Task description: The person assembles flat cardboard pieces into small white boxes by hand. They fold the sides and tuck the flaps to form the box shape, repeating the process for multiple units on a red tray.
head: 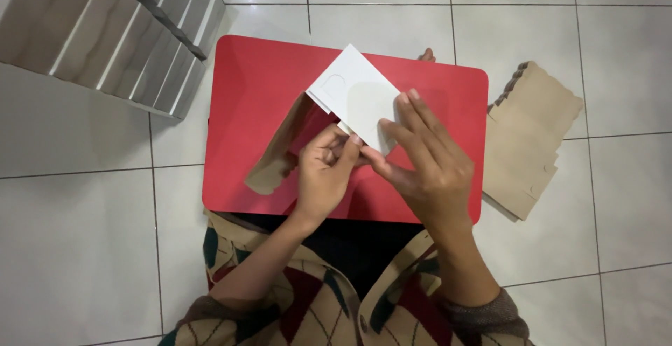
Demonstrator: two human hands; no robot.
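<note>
Fingers (420,118) atop white card panel (353,90)

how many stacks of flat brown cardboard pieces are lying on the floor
1: the stack of brown cardboard pieces lies on the tiles right of the red table. Another piece is on the table in the hands; more may be out of frame.
</note>
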